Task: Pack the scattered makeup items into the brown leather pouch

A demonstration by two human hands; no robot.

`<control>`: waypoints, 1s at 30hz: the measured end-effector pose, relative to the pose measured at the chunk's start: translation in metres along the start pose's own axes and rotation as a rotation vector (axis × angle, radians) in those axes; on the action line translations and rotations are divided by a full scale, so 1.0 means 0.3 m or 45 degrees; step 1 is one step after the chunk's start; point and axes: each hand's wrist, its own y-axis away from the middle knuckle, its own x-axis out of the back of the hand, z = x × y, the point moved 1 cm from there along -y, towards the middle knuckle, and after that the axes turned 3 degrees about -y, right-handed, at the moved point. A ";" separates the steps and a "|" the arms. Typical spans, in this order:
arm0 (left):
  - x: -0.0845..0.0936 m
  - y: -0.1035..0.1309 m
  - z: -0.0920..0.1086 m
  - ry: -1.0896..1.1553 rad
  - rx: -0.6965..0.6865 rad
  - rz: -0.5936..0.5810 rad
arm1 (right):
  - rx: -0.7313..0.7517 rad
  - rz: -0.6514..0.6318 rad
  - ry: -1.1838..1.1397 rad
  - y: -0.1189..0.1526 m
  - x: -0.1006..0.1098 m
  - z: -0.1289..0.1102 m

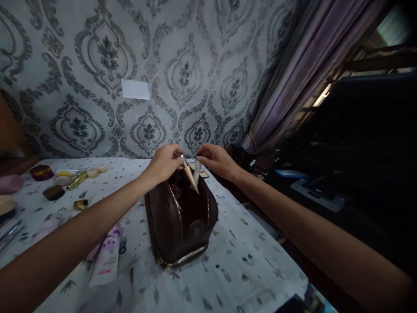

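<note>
A dark brown leather bag (163,226) stands on the table with its gold zip undone and its top gaping. Above the opening, my left hand (165,163) pinches the silvery cap end of a slim beige tube (190,175), whose flat tip points down into the bag. My right hand (216,158) is closed on the upper end of a small whitish tube (197,173), also hanging into the opening. The two tubes nearly touch. Most of the bag's contents are lost in shadow. Just behind the bag lies a flat, dark-edged item (202,170), partly covered by my right hand.
Left of the bag lies a white and purple squeeze tube (106,263). Several cosmetics, including a dark red jar (41,172) and a gold tube (77,180), are spread over the patterned tablecloth (247,269). Right of the table's edge are a curtain (293,78) and a large black object (374,143).
</note>
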 end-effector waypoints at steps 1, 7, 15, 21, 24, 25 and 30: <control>-0.014 -0.005 -0.003 -0.038 -0.001 -0.013 | 0.014 0.038 -0.008 0.006 0.001 -0.002; -0.080 -0.008 0.003 -0.391 -0.038 -0.097 | 0.089 0.191 0.074 0.036 0.020 -0.039; -0.126 -0.015 -0.016 -0.609 0.001 -0.240 | 0.167 0.406 0.043 0.040 0.037 -0.061; -0.152 -0.028 -0.044 -0.619 0.002 -0.315 | 0.233 0.535 0.021 0.050 0.050 -0.069; -0.155 -0.039 -0.049 -0.591 0.045 -0.353 | 0.279 0.598 0.028 0.055 0.058 -0.070; -0.156 -0.042 -0.050 -0.575 0.064 -0.367 | 0.293 0.615 0.028 0.056 0.061 -0.069; -0.163 -0.052 -0.073 -0.464 0.167 -0.412 | 0.343 0.661 0.006 0.059 0.069 -0.076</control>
